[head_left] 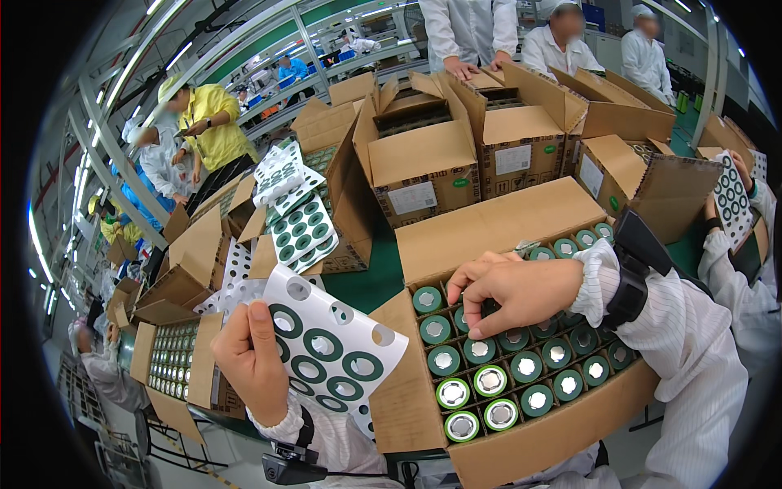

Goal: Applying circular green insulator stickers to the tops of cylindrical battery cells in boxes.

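My left hand (254, 350) pinches a white sheet of green ring stickers (327, 344), thumb in front. Round holes show along its upper part. My right hand (515, 295) is bent over an open cardboard box (554, 440) of upright cylindrical battery cells, thumb and fingertips down at the cell tops on its left side. Whatever lies between those fingertips is hidden. Most visible cells carry dark green rings on top, like this cell (444, 360). Several in the near left corner have bare metal tops with bright green rims, such as this bare cell (500, 414).
More sticker sheets (303, 232) lie on a box beyond my left hand. Open cardboard boxes (423, 159) line the table's (362, 285) far side. Another box of cells (171, 359) stands at left. A co-worker's hand (737, 167) holds a sticker sheet at right; other people stand across.
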Motion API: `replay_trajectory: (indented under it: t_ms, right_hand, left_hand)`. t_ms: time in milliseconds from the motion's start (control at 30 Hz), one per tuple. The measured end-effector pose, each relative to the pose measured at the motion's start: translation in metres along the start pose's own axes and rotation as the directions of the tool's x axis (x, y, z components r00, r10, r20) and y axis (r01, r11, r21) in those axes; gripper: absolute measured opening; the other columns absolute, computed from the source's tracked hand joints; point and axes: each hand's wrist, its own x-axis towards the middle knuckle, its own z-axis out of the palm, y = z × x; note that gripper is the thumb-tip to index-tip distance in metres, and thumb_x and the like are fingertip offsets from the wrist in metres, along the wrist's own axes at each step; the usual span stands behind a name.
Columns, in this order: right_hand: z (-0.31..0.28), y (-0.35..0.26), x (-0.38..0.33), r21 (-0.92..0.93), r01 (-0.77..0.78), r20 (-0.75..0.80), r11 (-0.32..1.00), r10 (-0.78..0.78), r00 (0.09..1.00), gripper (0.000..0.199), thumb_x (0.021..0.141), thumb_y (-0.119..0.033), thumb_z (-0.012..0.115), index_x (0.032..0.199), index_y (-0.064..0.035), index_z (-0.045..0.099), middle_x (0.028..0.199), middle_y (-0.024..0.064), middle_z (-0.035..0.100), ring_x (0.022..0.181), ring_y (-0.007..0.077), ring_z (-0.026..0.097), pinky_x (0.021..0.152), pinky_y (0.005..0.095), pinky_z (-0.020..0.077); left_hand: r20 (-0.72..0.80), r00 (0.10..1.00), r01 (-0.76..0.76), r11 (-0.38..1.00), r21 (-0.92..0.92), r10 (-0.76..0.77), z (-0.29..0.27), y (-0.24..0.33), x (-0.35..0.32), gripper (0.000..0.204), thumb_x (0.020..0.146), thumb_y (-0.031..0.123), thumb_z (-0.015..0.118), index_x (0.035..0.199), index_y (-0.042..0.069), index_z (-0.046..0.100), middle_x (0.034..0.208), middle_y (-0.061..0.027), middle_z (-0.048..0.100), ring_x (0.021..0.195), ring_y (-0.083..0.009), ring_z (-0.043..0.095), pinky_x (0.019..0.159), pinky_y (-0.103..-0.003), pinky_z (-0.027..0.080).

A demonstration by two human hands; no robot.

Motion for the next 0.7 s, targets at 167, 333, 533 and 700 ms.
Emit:
replay_trajectory:
  t_ms: [167,333,533,700]
  right_hand:
    - [0.000,-0.001,0.000,-0.022,0.015,-0.017,1.000,-0.016,1.000,0.012,0.075,-0.026,0.062,0.073,-0.0137,0.062,0.113,0.0048,0.046,0.108,0.0248,0.037,0.094,0.0368,0.0229]
    - [0.005,0.001,-0.001,-0.031,0.044,-0.062,0.999,-0.046,0.997,0.010,0.074,-0.023,0.063,0.071,-0.0134,0.061,0.111,0.0045,0.047,0.106,0.0253,0.038,0.094,0.0374,0.0249]
    - [0.009,-0.005,-0.003,-0.099,0.069,-0.131,0.993,-0.082,0.988,0.010,0.073,-0.020,0.065,0.069,-0.0129,0.058,0.110,0.0048,0.048,0.105,0.0253,0.040,0.093,0.0374,0.0273]
    - [0.013,-0.003,-0.002,-0.176,0.065,-0.156,0.982,-0.092,0.983,0.021,0.071,-0.024,0.068,0.074,-0.0096,0.054,0.110,0.0071,0.048,0.106,0.0263,0.042,0.091,0.0366,0.0289]
  left_hand:
    - [-0.002,1.000,-0.001,1.000,-0.003,0.001,-0.001,-0.001,0.001,0.043,0.091,0.023,0.049,0.058,0.001,0.032,0.049,-0.0005,0.027,0.050,-0.0073,0.022,0.043,-0.028,0.016]
    - [-0.008,1.000,-0.009,1.000,0.003,0.009,0.000,-0.002,0.000,0.043,0.091,0.023,0.049,0.058,0.001,0.031,0.049,-0.0007,0.027,0.049,-0.0076,0.021,0.043,-0.028,0.016]
    - [-0.005,1.000,-0.008,1.000,0.003,0.008,-0.002,-0.001,-0.001,0.043,0.091,0.023,0.049,0.058,0.001,0.032,0.049,-0.0006,0.027,0.050,-0.0075,0.022,0.043,-0.028,0.015]
    - [-0.001,1.000,-0.007,1.000,0.009,0.007,0.001,-0.001,0.000,0.042,0.091,0.023,0.049,0.058,0.001,0.032,0.049,-0.0001,0.027,0.050,-0.0072,0.022,0.044,-0.028,0.015]
